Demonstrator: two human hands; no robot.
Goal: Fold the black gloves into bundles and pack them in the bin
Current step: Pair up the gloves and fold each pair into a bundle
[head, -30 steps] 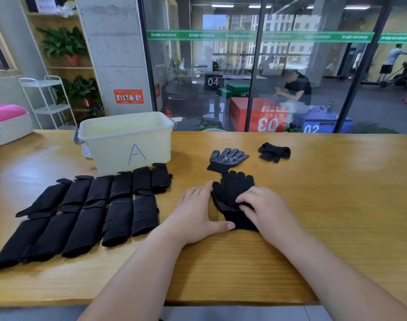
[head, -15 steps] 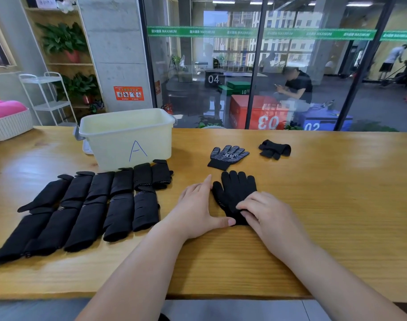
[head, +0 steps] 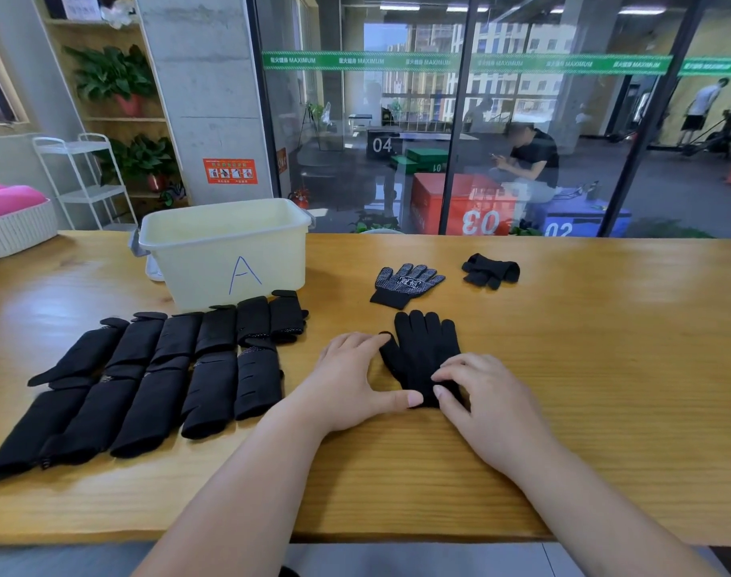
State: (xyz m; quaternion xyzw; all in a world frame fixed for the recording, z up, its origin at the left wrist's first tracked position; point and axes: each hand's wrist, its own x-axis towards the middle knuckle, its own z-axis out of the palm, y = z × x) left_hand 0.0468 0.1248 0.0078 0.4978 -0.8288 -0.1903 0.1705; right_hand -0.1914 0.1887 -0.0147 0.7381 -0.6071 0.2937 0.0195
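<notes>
The wooden table (head: 605,368) fills your view from edge to edge, with you seated at its 6 o'clock side. At 10 o'clock from your hands stands the pale yellow bin (head: 189,264), upright, a blue letter A (head: 244,275) drawn on its near wall; you cannot see down to its floor from here. In front of the bin, at 9 o'clock from your hands, the folded black gloves (head: 147,376) lie in two rows, side by side and overlapping, the far row reaching the foot of the bin. Your left hand (head: 351,381) lies flat on the wood, fingers spread and nearly straight, fingertips touching the left edge of the flat black glove (head: 424,347) and the thumb stretched out to 3 o'clock against its cuff. Your right hand (head: 484,397) rests on the lower right part of the same glove, fingers relaxed and pressing down on the fabric, the thumb meeting the cuff just beside your left thumb; neither hand plainly pinches anything. That glove lies flat between your hands, its fingers pointing to 12 o'clock. Beyond it at 12 o'clock, apart from it, lies a dotted glove (head: 405,283), printed side up. At 1 o'clock, further off, sits one small folded bundle (head: 490,270) by itself.
</notes>
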